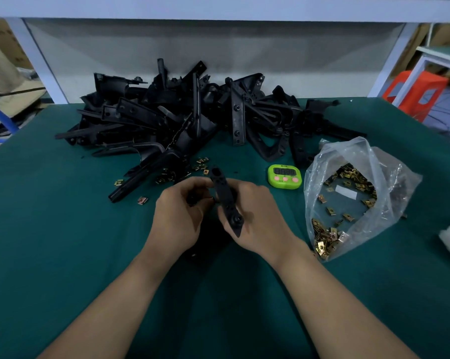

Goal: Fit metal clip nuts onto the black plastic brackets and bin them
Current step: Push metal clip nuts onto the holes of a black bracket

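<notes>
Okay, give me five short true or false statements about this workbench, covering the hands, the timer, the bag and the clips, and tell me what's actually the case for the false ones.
1. The left hand and right hand both hold one black bracket. True.
2. The green timer sits left of the left hand. False: it stands to the right, between the held bracket and the plastic bag.
3. The plastic bag contains brass-coloured clip nuts. True.
4. Every clip nut is inside the bag. False: loose clip nuts lie on the green mat, by the pile's front edge.
5. The bracket pile lies beyond the hands, at the back of the mat. True.
</notes>
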`<action>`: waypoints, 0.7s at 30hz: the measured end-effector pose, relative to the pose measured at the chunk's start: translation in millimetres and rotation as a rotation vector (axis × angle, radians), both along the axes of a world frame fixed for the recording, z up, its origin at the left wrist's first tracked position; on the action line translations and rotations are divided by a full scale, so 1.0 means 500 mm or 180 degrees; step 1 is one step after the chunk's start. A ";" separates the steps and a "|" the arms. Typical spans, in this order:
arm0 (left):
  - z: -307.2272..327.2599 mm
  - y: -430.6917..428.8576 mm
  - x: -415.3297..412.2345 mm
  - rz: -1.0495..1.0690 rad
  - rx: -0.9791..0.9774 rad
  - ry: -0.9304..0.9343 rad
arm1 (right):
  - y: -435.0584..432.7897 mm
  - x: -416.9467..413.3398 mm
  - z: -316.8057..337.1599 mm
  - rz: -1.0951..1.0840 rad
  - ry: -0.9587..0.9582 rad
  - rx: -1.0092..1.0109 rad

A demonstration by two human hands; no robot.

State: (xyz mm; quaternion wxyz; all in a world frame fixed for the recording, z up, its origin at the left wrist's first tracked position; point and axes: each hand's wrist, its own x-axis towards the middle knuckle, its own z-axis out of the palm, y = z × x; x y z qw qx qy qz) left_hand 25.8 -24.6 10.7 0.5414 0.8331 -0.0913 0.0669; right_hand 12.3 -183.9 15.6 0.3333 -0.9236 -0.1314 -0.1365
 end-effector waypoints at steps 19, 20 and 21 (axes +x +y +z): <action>-0.005 0.003 -0.001 0.0079 0.0134 0.0154 | -0.009 -0.005 0.005 -0.0567 -0.0088 -0.0496; -0.004 0.003 -0.001 0.0105 0.0152 0.0166 | -0.011 -0.005 0.006 -0.0615 -0.0051 -0.0555; -0.002 0.002 -0.002 0.0125 0.0156 0.0169 | -0.013 -0.005 0.007 -0.0649 0.0008 -0.0618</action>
